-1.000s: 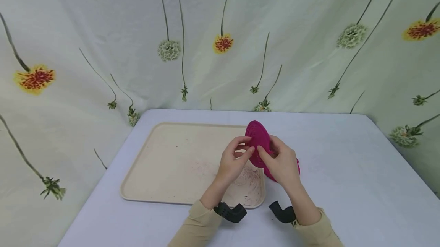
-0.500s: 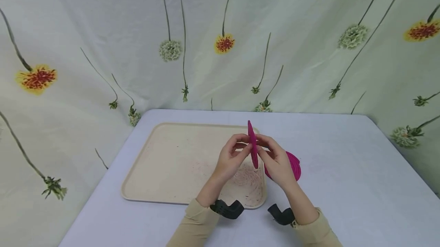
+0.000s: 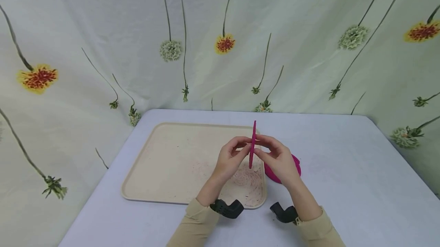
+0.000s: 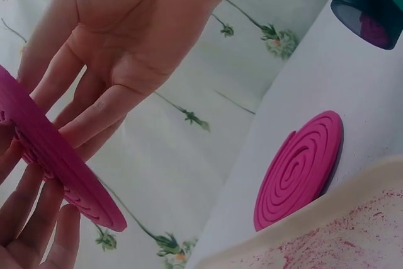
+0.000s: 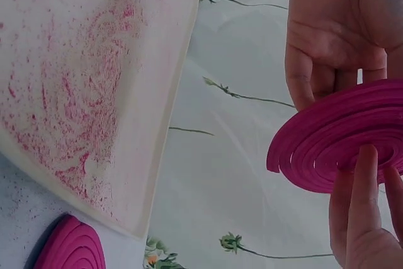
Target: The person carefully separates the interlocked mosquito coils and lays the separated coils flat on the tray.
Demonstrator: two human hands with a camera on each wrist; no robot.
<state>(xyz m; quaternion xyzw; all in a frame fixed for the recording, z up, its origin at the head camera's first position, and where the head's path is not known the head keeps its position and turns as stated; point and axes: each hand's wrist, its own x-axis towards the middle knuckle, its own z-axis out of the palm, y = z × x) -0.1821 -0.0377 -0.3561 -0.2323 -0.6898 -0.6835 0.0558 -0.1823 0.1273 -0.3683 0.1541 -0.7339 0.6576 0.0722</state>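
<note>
A magenta mosquito coil [image 3: 251,160] is held up between both hands, edge-on in the head view. The left hand [image 3: 232,156] pinches it from the left, thumb nearer the body and fingers behind. From the right, the right hand [image 3: 280,161] holds it the same way. The right wrist view shows the spiral face of this coil [image 5: 308,149], with fingertips pressed near its middle. Whether it is one coil or a pair together cannot be told. Another magenta coil [image 4: 296,171] lies flat on the table, partly hidden behind the right hand in the head view.
A beige tray [image 3: 165,163] spans the table's left and middle, with pinkish crumbs in its near right corner. The white table [image 3: 343,170] extends to the right. Black wrist cameras sit on both wrists. A flower-print cloth [image 3: 302,17] hangs behind.
The held coil has turned from showing its spiral face to standing edge-on. The right hand has shifted its grip on it. The coil on the table has stayed put.
</note>
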